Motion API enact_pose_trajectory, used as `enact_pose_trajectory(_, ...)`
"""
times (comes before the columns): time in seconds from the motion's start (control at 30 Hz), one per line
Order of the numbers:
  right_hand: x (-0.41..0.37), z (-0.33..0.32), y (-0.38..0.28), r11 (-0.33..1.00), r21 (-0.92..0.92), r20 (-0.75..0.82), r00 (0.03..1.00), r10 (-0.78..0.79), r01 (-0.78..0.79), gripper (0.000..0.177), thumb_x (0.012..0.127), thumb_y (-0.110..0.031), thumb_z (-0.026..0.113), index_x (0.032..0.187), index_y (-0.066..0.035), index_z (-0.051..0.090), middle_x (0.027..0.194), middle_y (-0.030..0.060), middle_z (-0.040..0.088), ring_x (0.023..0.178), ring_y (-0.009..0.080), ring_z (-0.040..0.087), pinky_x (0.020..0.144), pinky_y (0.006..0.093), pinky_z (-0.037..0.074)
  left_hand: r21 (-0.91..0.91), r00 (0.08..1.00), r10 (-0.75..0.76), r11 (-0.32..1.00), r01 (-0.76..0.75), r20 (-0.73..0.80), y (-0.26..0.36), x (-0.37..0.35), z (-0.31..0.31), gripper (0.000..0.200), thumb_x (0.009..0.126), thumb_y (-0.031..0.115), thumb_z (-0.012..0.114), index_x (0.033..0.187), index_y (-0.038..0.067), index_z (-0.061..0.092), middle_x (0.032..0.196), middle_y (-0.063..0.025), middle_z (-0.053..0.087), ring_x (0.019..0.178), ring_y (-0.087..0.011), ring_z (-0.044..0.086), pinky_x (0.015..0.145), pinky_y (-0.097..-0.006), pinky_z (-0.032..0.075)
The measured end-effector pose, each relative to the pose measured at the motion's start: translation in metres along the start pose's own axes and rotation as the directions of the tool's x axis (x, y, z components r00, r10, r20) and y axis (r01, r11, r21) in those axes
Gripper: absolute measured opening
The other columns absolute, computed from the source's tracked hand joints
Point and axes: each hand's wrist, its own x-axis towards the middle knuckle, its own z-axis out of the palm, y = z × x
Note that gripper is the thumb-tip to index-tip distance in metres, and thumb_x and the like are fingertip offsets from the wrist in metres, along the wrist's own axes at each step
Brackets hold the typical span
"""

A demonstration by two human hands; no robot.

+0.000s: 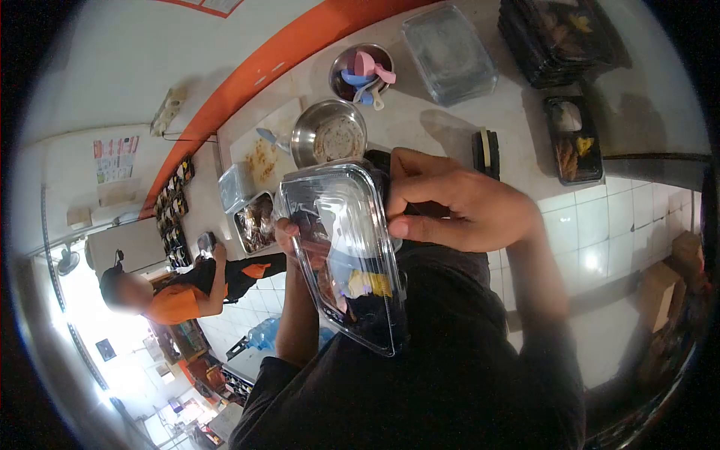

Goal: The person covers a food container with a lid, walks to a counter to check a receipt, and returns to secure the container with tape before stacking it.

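Observation:
Close in front of my chest is a lidded food container (345,255), tilted steeply, with a clear plastic lid and a dark base. Something white, a yellow piece and some brownish food show through the lid, partly lost in glare. My left hand (286,234) grips its left side; some fingers appear blurred through the plastic. At the opposite edge, my right hand (465,202) has its thumb and curled index finger pressed against the rim. The right hand's other fingers are partly hidden.
On the counter are a steel bowl (330,133), a bowl of pink and blue scoops (361,73), stacked clear lids (450,56), stacked black containers (555,37) and another filled container (574,139). A tray of brown food (256,223) sits left. A co-worker in orange (180,301) stands beyond it.

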Motion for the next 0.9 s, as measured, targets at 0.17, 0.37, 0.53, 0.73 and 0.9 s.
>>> enact_pose_trajectory(0.17, 0.001, 0.003, -0.002, 0.997, -0.073, -0.120, 0.993, -0.003, -0.006, 0.029, 0.091, -0.027, 0.068, 0.081, -0.001, 0.061, 0.080, 0.0101, 0.056, 0.078, 0.0261, 0.058, 0.068, 0.0368, 0.043, 0.015, 0.999, -0.003, 1.000, 0.004, -0.032, -0.003, 0.002, -0.003, 0.063, 0.073, 0.029, 0.070, 0.123, -0.008, 0.056, 0.112, -0.0222, 0.066, 0.093, -0.0311, 0.069, 0.078, -0.0390, 0.058)
enact_pose_trajectory(0.37, 0.002, 0.025, 0.029, 0.992, 0.123, -0.220, 0.974, 0.044, -0.017, 0.039, 0.084, -0.026, 0.078, 0.065, -0.001, 0.055, 0.064, 0.0073, 0.050, 0.057, 0.0169, 0.054, 0.052, 0.0372, 0.039, 0.040, 0.997, -0.021, 0.999, 0.023, -0.069, -0.004, 0.005, -0.007, 0.060, 0.074, 0.027, 0.070, 0.122, -0.007, 0.057, 0.112, -0.0211, 0.067, 0.094, -0.0304, 0.069, 0.081, -0.0392, 0.057)
enact_pose_trajectory(0.53, -0.012, 0.045, 0.058, 0.659, 0.749, -0.101, 0.971, 0.218, -0.070, 0.027, 0.089, -0.024, 0.074, 0.088, -0.002, 0.059, 0.069, 0.0038, 0.057, 0.065, 0.0123, 0.062, 0.059, 0.0276, 0.050, 0.075, 0.995, -0.036, 0.996, 0.043, -0.093, -0.003, 0.007, -0.009, 0.057, 0.075, 0.025, 0.070, 0.121, -0.007, 0.058, 0.111, -0.0201, 0.067, 0.095, -0.0299, 0.069, 0.084, -0.0394, 0.056)
enact_pose_trajectory(0.73, -0.028, 0.031, 0.063, 0.429, 0.901, -0.237, 0.900, 0.366, 0.064, 0.061, 0.097, -0.035, 0.060, 0.142, -0.001, 0.038, 0.099, 0.0133, 0.066, 0.078, 0.0188, 0.069, 0.069, 0.0301, 0.059, 0.368, 0.959, -0.196, 0.892, 0.261, -0.205, 0.041, 0.014, -0.037, 0.054, 0.075, 0.023, 0.069, 0.120, -0.006, 0.060, 0.111, -0.0190, 0.068, 0.096, -0.0292, 0.069, 0.088, -0.0396, 0.055)
enact_pose_trajectory(0.9, -0.040, 0.006, 0.068, 0.568, 0.738, 0.001, 0.842, 0.540, -0.365, 0.068, 0.094, -0.041, 0.061, 0.145, -0.001, 0.041, 0.131, 0.0210, 0.054, 0.113, 0.0259, 0.061, 0.087, 0.0287, 0.054, 0.416, 0.759, -0.514, 0.636, 0.650, -0.400, 0.041, 0.056, -0.011, 0.037, 0.082, 0.022, 0.070, 0.109, -0.003, 0.066, 0.098, -0.0112, 0.072, 0.083, -0.0230, 0.071, 0.082, -0.0324, 0.056)
